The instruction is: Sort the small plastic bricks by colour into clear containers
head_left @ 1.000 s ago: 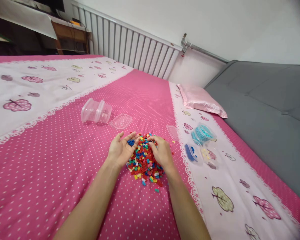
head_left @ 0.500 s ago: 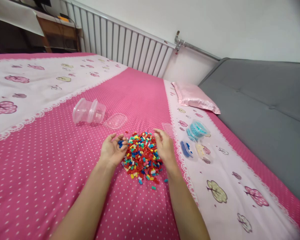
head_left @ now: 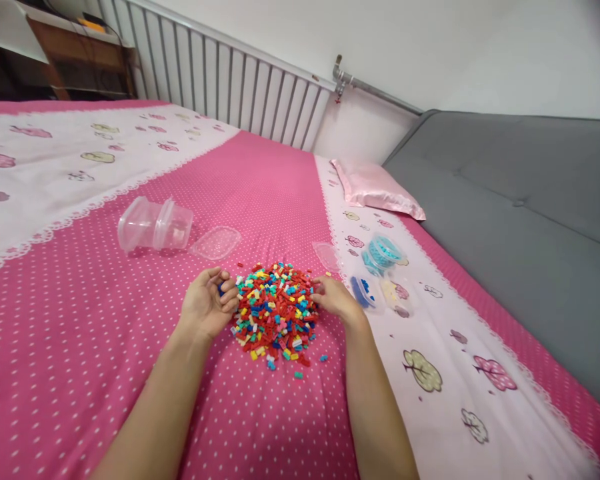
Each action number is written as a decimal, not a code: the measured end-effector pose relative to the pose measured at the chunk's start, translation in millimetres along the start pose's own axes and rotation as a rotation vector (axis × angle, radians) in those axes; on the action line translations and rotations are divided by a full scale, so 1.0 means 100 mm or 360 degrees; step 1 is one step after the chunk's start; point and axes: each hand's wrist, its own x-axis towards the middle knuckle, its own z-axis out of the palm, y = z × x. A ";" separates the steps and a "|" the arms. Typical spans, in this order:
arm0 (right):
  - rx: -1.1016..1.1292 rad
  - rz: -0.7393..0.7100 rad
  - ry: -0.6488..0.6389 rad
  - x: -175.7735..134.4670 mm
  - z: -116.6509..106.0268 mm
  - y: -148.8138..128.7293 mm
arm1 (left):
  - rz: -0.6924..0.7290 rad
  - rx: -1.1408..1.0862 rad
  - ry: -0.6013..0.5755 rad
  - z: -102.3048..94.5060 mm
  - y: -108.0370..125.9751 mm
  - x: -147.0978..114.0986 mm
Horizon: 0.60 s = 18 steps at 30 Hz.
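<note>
A heap of small toy building bricks [head_left: 275, 313] in red, yellow, blue, teal and white lies on the pink dotted bedspread in front of me. At its left edge my left hand [head_left: 207, 300] is turned palm up, its fingers curled round several blue bricks [head_left: 221, 288], partly hidden by the fingers. My right hand [head_left: 334, 297] reaches into the right edge of the heap with thumb and fingers drawn together. Whatever is between those fingertips is too small to make out. A few loose bricks [head_left: 299, 375] are scattered just below the heap.
Clear plastic tubs [head_left: 155, 225] lie on their side at the left, beside a clear lid [head_left: 217, 242]. Another lid [head_left: 326, 256] lies behind my right hand. To the right are tubs with turquoise bricks [head_left: 383, 252], blue bricks [head_left: 363, 292] and pale yellow bricks [head_left: 391, 291].
My left fingers have curled further over the blue bricks. The right hand has turned inward, its fingertips now at the heap's right edge. The whole view has shifted slightly.
</note>
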 end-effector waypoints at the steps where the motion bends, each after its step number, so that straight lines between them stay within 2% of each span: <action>1: -0.0017 -0.0037 0.0036 0.00 0.02 -0.04 | 0.0003 0.0003 0.0003 0.00 0.00 0.00; 4: -0.0025 -0.0140 0.0155 0.01 0.08 -0.18 | 0.0013 0.0009 0.0020 0.00 0.00 0.00; 9: -0.0019 -0.0266 0.0191 -0.10 0.18 -0.50 | 0.0015 -0.0009 0.0021 -0.01 0.01 0.00; 15: -0.0048 -0.0326 0.0268 -0.40 0.49 -0.95 | 0.0081 -0.0023 0.0017 -0.06 0.08 0.01; 18: -0.0123 -0.0494 0.0299 -0.47 0.62 -1.07 | 0.0124 -0.0021 0.0031 -0.09 0.12 0.01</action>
